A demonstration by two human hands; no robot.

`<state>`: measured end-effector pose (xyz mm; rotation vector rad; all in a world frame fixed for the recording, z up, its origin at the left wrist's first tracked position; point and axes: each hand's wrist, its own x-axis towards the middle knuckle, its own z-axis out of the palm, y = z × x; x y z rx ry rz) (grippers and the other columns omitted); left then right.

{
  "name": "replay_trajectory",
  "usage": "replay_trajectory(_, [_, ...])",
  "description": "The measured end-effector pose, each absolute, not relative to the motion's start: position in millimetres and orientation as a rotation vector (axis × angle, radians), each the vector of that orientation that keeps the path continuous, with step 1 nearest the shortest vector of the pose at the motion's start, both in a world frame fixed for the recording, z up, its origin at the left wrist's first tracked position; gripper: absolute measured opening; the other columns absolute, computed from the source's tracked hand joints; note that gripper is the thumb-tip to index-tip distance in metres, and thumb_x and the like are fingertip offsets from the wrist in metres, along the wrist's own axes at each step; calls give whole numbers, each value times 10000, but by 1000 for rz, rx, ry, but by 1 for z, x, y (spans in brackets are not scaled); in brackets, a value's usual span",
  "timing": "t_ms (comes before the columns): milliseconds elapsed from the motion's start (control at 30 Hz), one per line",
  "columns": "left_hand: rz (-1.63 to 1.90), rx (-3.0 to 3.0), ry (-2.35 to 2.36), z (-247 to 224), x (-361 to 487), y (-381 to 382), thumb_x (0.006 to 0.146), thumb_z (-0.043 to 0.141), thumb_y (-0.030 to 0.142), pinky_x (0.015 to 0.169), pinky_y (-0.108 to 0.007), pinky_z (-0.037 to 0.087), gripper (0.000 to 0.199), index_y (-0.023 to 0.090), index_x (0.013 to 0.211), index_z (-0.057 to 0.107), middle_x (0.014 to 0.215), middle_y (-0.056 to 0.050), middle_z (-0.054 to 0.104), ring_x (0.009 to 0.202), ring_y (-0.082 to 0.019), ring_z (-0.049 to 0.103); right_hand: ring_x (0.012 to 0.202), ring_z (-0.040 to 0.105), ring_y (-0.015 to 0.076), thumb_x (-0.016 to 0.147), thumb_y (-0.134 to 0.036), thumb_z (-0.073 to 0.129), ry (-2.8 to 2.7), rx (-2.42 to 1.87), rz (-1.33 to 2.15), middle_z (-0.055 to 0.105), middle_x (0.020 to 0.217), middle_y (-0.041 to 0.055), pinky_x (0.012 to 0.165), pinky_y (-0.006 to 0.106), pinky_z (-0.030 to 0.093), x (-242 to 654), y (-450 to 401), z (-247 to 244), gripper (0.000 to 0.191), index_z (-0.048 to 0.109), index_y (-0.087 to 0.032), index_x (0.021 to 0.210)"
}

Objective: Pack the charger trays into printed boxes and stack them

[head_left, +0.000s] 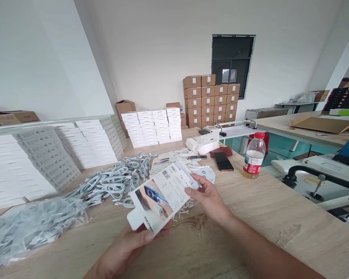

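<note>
I hold a flat white printed retail carton (159, 197) over the wooden table (250, 217), with a product picture and QR labels on it. My left hand (128, 248) grips its lower end from below, near the hang tab. My right hand (208, 195) pinches its upper right edge. Behind the carton lies a pile of coiled white cables (116, 180), and more flat cartons (165, 161) are spread on the table just past my hands.
Stacks of white boxes (31, 162) fill the left; more white boxes (151, 126) and brown cartons (211, 100) stand at the back. A bag of cables (26, 228) lies at the near left. A phone (223, 161) and drink bottle (254, 155) sit right, beside a machine (322, 174).
</note>
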<state>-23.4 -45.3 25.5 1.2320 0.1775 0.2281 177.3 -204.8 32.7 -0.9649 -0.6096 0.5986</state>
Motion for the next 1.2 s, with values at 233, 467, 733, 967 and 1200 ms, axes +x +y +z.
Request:
replay_trajectory(233, [83, 1171, 30, 51, -34, -32, 717, 712, 604, 1025, -562, 420, 960, 267, 1514, 296, 1425, -165, 520, 1290, -430, 487, 964, 628, 239, 680, -461, 800, -766, -1121, 678, 714, 952, 58, 858, 380, 465, 183, -216, 36, 276, 743, -209, 779])
replay_trajectory(467, [356, 1536, 443, 47, -15, -59, 831, 696, 438, 818, -451, 567, 797, 312, 1462, 226, 1211, -106, 655, 1001, -318, 677, 1051, 606, 264, 687, -504, 786, -868, -1242, 683, 698, 980, 60, 963, 442, 427, 171, -211, 30, 340, 719, -215, 856])
replay_trajectory(733, [398, 1602, 402, 43, -15, -61, 862, 655, 439, 880, -356, 543, 696, 328, 1437, 279, 1270, -54, 622, 1052, -243, 632, 788, 612, 172, 616, -488, 843, -617, -1148, 655, 696, 871, 25, 761, 321, 472, 167, -201, 19, 428, 710, -186, 888])
replay_trajectory(967, [542, 1441, 471, 37, -15, -69, 825, 679, 441, 607, -249, 483, 425, 268, 1173, 508, 1017, -10, 678, 730, -170, 593, 664, 525, 150, 807, -569, 650, -831, -1230, 578, 588, 664, 3, 648, 296, 405, 157, -199, 13, 437, 695, -163, 651])
replay_trajectory(1200, [445, 1332, 326, 41, -15, -75, 802, 694, 364, 598, -229, 436, 281, 251, 1039, 594, 838, 5, 644, 700, -159, 564, 781, 599, 181, 649, -457, 824, -709, -1136, 740, 691, 868, 19, 728, 319, 451, 162, -201, 18, 483, 712, -218, 1055])
